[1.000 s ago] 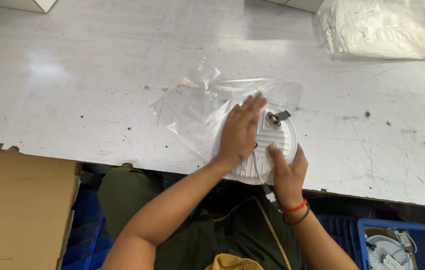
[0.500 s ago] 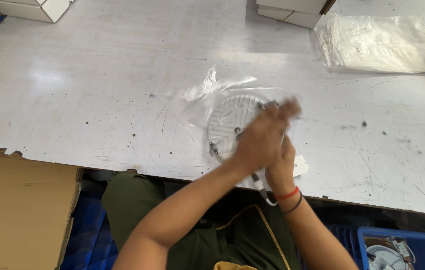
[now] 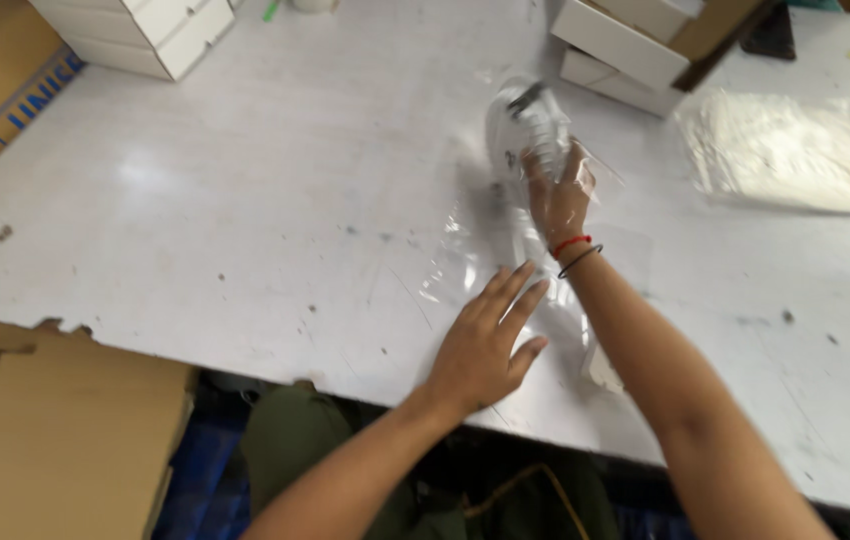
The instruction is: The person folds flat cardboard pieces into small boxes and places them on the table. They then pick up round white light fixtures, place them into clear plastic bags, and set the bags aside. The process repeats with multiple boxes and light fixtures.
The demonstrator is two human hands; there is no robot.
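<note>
My right hand [image 3: 557,195] is stretched out toward twelve o'clock, fingers closed around a round white lamp [image 3: 525,125] that is already inside a clear plastic bag [image 3: 505,250]. The lamp is tipped up on edge, off the bench [image 3: 245,200], with a small metal clip showing at its top. The loose end of the bag trails back toward me, lying crinkled on the bench between my two hands. My left hand [image 3: 485,345] lies at six o'clock from the lamp, fingers spread and flat, palm down on or just above the bag's open end; I cannot tell whether it truly presses.

To do this well, I judge the left hand should pin the bag's mouth firmly while the right seats the lamp deep into the closed end, so the film pulls smooth and the clip does not snag or tear it.

White boxes [image 3: 615,45] sit at one o'clock, more white boxes [image 3: 145,35] at ten, a heap of plastic bags [image 3: 795,150] at two, and a cardboard carton [image 3: 55,430] at eight.
</note>
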